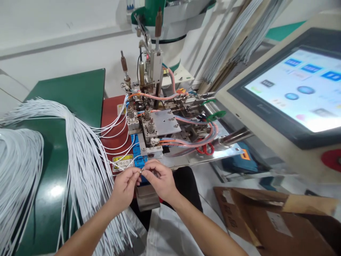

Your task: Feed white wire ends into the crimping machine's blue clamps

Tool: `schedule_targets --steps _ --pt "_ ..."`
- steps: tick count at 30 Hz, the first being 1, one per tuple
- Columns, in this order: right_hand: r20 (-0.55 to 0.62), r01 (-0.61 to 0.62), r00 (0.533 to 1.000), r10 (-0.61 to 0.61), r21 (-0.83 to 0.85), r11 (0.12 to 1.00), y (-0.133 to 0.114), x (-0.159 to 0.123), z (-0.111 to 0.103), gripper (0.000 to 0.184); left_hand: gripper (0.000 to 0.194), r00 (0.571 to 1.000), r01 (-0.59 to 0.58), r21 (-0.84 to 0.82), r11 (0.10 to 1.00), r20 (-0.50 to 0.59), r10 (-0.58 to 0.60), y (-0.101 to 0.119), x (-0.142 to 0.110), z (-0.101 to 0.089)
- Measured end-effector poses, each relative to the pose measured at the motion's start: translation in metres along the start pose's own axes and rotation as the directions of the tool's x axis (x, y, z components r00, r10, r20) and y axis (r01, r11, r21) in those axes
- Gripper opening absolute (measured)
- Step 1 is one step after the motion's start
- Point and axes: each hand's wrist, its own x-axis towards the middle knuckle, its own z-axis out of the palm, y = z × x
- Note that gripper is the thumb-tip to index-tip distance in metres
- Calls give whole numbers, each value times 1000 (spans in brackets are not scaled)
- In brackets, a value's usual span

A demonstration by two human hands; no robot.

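My left hand (125, 184) is closed in a pinch on a thin white wire (141, 172), of which only a small bit shows between the fingertips. Against that same bit, my right hand (160, 177) pinches with thumb and forefinger, so the fingertips of both hands nearly meet. Fingers hide most of the wire. Just beyond the hands is a blue slotted fixture (139, 160) at the front of a metal machine (165, 122). Several white wires run into this fixture from a thick white wire bundle (84, 153) on the left.
A second coil of white wire (20, 177) lies on the green table (53, 137). A yellow warning label (123, 163) is on the red plate (113, 131). A lit touch screen (298, 89) stands at the right, above an open cardboard box (277, 222). Hoses (186, 143) cross the machine.
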Motion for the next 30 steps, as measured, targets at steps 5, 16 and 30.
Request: schedule_targets --steps 5,16,30 --pt "229 167 968 -105 -270 948 -17 15 -21 7 16 996 -86 164 983 -18 90 4 1 -4" --pt "-66 -56 997 45 -174 983 -9 -8 3 16 13 990 100 26 995 -100 -97 -3 -5 6" --pt "-82 -244 968 238 -73 967 -1 -6 3 10 27 991 116 -135 984 -46 -123 -4 -2 7"
